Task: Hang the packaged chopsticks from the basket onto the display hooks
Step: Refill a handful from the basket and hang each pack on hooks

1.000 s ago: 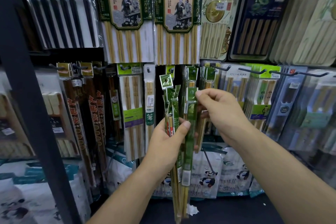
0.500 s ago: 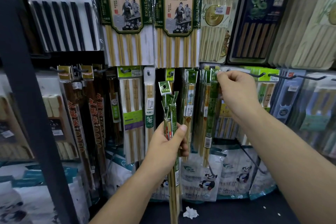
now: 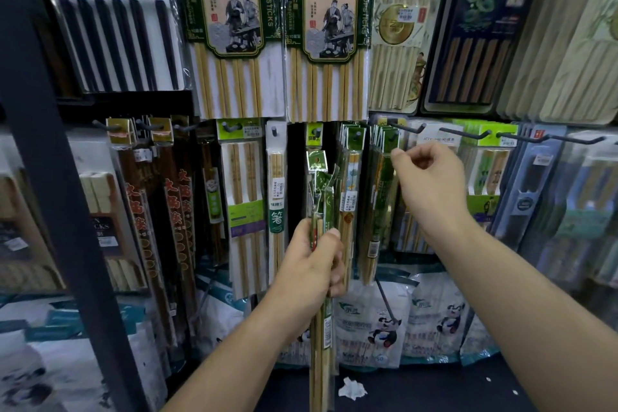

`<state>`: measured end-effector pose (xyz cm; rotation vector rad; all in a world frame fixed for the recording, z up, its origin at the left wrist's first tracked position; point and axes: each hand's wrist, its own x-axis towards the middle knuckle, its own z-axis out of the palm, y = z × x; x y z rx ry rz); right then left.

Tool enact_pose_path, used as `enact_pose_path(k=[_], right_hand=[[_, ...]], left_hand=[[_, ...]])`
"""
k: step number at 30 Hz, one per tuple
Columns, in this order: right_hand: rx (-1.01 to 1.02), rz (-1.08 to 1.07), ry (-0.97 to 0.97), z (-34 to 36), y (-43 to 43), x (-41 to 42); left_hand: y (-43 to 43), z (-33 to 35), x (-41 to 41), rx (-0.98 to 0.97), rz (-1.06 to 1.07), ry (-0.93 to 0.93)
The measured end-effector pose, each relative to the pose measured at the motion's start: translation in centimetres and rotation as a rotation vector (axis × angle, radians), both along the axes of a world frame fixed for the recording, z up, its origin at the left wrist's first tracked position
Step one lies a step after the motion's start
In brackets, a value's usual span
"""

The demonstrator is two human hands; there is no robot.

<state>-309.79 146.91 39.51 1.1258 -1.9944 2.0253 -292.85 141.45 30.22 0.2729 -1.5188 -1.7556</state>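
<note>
My left hand [image 3: 309,273] grips a bundle of several long, narrow packs of bamboo chopsticks [image 3: 321,338] with green headers, held upright in front of the display. My right hand [image 3: 431,184] is raised at the middle hook row. Its thumb and forefinger pinch the right edge of a green chopstick pack [image 3: 381,197] that hangs on a hook [image 3: 394,134] with several like packs. The other fingers of that hand are curled. The basket is out of view.
Bare black hooks [image 3: 468,136] jut out to the right of my right hand. Wide chopstick packs [image 3: 230,27] hang on the row above. Panda-printed bags [image 3: 378,324] stand below. A dark shelf post [image 3: 50,177] runs down the left. Crumpled paper [image 3: 351,390] lies on the floor.
My right hand took one pack from the bundle up and to the right and onto the hook, where it now hangs. My left hand stayed in place with the rest.
</note>
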Motion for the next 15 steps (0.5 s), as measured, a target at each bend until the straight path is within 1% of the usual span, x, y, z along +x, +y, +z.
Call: enact_pose_path(k=[1, 3, 5, 7, 12, 15], right_hand=[[0.023, 0.029, 0.021, -0.3, 0.2, 0.5], [0.106, 0.203, 0.036, -0.8, 0.7, 1.7], [0.166, 0.410, -0.001, -1.1, 1.0, 2.7], [0.163, 0.515, -0.048, -1.1, 1.0, 3.2], [0.092, 0.601, -0.237, -1.0, 0.8, 3.6], [0.050, 0.592, -0.264, -1.0, 0.9, 3.4]], left_hand=[[0.0, 0.0, -0.1, 0.017, -0.001, 0.007], [0.0, 0.0, -0.3, 0.013, -0.012, 0.027], [0.0, 0.1, -0.2, -0.029, -0.023, 0.035], [0.1, 0.1, -0.1, -0.057, -0.047, 0.019], [0.2, 0.2, 0.3, -0.113, -0.074, -0.051], [0.2, 0.3, 0.4, -0.124, -0.060, -0.069]])
